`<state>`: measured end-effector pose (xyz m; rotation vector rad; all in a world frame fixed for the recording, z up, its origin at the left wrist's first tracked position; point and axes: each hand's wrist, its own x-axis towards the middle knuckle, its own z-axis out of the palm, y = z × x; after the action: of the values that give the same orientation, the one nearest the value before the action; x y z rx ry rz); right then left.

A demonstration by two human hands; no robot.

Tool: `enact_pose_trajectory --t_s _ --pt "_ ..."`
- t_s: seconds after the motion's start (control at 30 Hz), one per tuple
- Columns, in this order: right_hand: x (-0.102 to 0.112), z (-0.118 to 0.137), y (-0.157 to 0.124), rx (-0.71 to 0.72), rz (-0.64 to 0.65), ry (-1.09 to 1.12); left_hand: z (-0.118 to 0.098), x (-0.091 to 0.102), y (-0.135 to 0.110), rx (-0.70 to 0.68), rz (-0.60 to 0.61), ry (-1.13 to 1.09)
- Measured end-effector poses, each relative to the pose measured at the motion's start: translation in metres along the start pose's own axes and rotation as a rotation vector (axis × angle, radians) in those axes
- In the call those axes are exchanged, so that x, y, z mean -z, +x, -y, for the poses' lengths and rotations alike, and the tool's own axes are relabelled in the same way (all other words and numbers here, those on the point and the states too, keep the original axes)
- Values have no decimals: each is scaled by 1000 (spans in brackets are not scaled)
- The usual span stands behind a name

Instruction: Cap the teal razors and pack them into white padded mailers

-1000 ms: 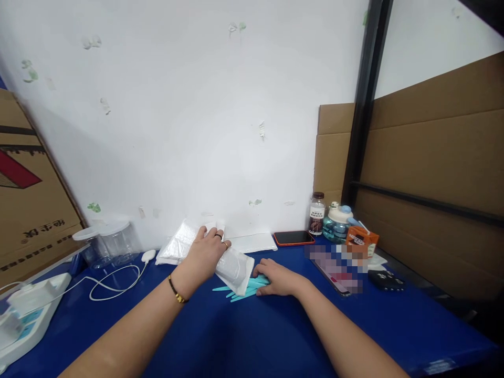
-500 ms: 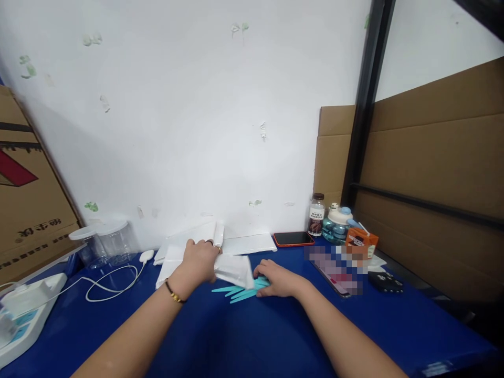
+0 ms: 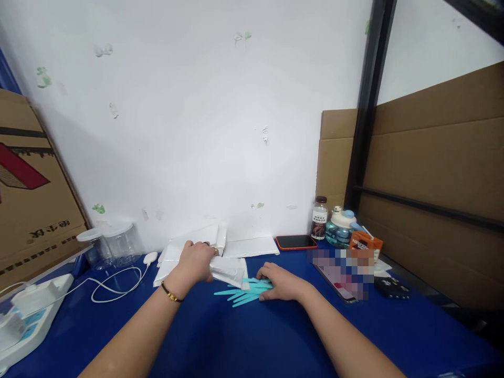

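My left hand [image 3: 198, 261] is closed on a white plastic packet [image 3: 228, 273], which looks folded and slants down to the right. The packet's lower end reaches over a loose fan of thin turquoise sticks [image 3: 248, 294] with tapered ends. Curled around the right ends of those sticks is my right hand [image 3: 280, 282]. The sticks lie on the blue tabletop [image 3: 236, 341], and my fingers hide their right ends. More white packets [image 3: 197, 239] lie behind my left hand, partly covered by it.
At the left are a power strip [image 3: 37, 325], a white cable [image 3: 98, 300] and clear plastic jars [image 3: 123, 244]. An orange-edged phone [image 3: 296, 242], a brown-capped bottle [image 3: 319, 220], a blue-lidded water bottle [image 3: 340, 231], an orange carton [image 3: 366, 244] and another phone [image 3: 334, 278] stand or lie at the right.
My left hand has shifted slightly left with the white packet, whose end has drawn back a little over the turquoise sticks. More of the sticks shows. The camera view has shifted slightly.
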<state>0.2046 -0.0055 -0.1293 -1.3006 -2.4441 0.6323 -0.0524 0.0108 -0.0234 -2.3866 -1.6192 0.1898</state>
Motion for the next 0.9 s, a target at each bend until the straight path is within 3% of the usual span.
enact_pose_trajectory --t_s 0.13,0.27,0.4,0.5,0.67,0.77,0.9 --pt "-1 -1 0 -3 1 5 37 -12 -17 88 87 -109" --pt "-1 0 0 5 -6 24 81 -41 -39 250 181 -213" --pt "1 1 -2 8 -2 24 98 -68 -47 290 236 -252" --pt "6 -5 -4 24 -2 72 79 -72 -39 173 128 -366" --pt "12 -26 -4 -38 -113 99 13 -75 -4 -193 -7 -697" --pt "8 -30 -2 -63 -142 62 -13 -87 21 -245 2 -683" --pt "2 -25 3 -25 -135 87 -20 -104 43 -185 164 -756"
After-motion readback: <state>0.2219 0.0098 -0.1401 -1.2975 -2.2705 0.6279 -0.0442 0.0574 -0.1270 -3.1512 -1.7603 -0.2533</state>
